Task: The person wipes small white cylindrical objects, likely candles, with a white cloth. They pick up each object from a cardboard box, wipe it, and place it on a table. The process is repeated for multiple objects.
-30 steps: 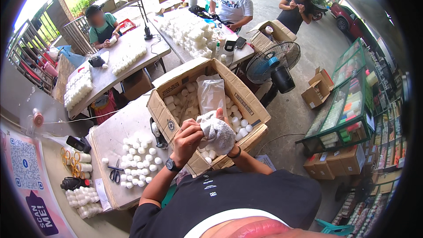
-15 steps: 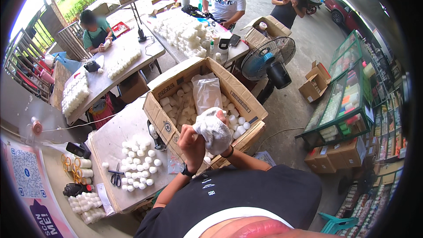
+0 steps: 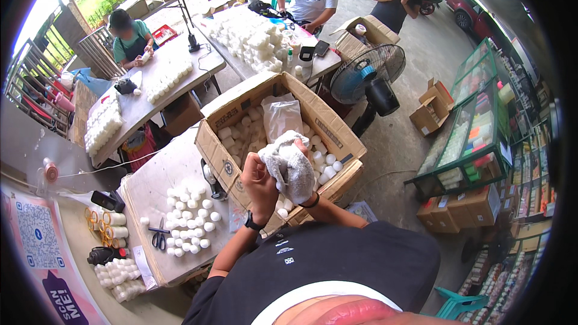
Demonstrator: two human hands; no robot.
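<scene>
My left hand (image 3: 260,183) has its fingers curled at the left side of a rumpled white-grey cloth (image 3: 289,174), gripping it. My right hand (image 3: 301,150) is wrapped in that cloth and closed on it, thumb showing at the top. Anything inside the cloth is hidden. Both hands are raised over a large open cardboard box (image 3: 345,147) full of small white cylindrical pieces (image 3: 330,170), with a translucent plastic bag (image 3: 281,112) lying on them. To the left, white pieces (image 3: 191,224) and black scissors (image 3: 159,235) lie on a pale table (image 3: 150,198).
Co-workers sit at cluttered back tables, left (image 3: 129,45) and centre (image 3: 310,6); another stands (image 3: 394,12) at right. A fan (image 3: 373,87) stands beyond my box. Green-framed display cases (image 3: 457,156) and cartons (image 3: 451,210) line the right. A printed banner (image 3: 42,253) is at left.
Both my hands and the cloth have risen a little in the view, and the cloth's folds have shifted. The surroundings also shift slightly as my head moves.
</scene>
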